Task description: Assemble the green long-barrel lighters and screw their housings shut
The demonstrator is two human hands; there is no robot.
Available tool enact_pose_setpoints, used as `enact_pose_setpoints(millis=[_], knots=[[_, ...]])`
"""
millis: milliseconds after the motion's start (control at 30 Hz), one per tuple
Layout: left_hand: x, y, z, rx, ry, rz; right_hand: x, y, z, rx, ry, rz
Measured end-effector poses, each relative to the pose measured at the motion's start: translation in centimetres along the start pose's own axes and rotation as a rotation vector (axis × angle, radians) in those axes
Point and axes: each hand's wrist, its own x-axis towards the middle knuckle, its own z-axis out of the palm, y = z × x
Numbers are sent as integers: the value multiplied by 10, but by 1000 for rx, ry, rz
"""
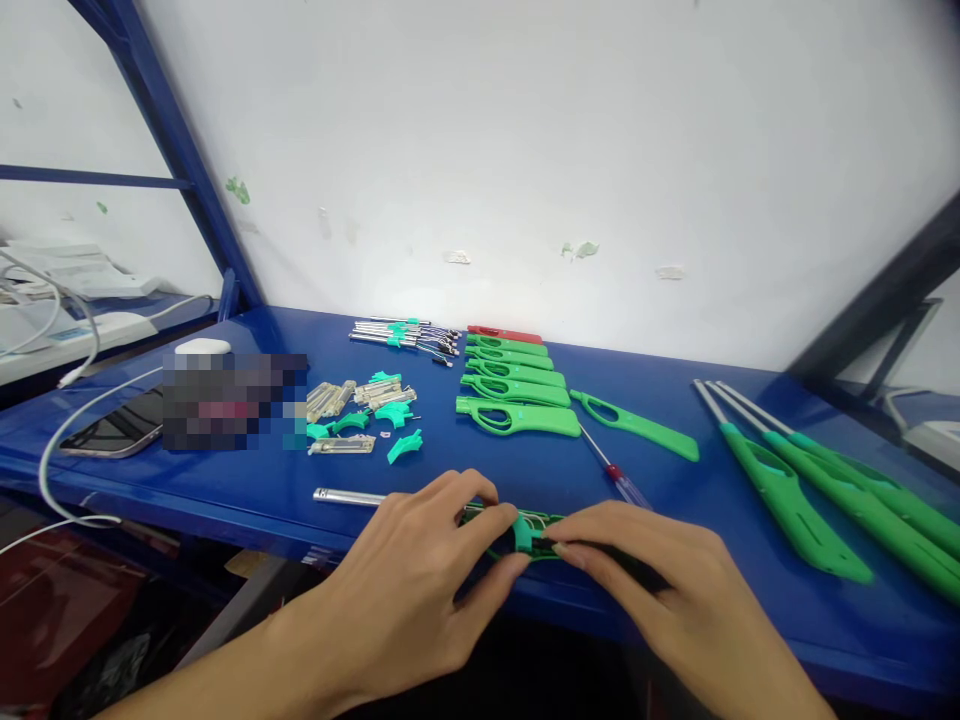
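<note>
At the front edge of the bench, my left hand [424, 565] pinches a teal trigger [522, 534] between thumb and fingers. The trigger sits in an opened green lighter shell [546, 557], largely covered by my hands. A silver metal tube [349, 496] sticks out leftward from beneath my left hand. My right hand [660, 565] closes thumb and index finger on a small black part [541, 545] beside the trigger. Pale wires [534, 521] curve above it inside the shell. How the parts fit together is hidden by my fingers.
Behind my hands lie green shell halves [525, 418], a red one [504, 334] and a screwdriver [626, 487]. Long-tube lighters [799, 500] rest at right. Clear fuel tanks [341, 444], teal triggers [406, 446] and wired tubes [382, 336] lie left, near a phone [116, 425].
</note>
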Motion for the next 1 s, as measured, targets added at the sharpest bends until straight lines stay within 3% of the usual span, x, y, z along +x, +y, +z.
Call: enact_pose_setpoints(millis=[267, 1000], knots=[[1, -4, 3, 47, -21, 6, -1, 3, 4, -2, 11, 93], [0, -5, 2, 57, -11, 32, -2, -5, 2, -122, 22, -26]])
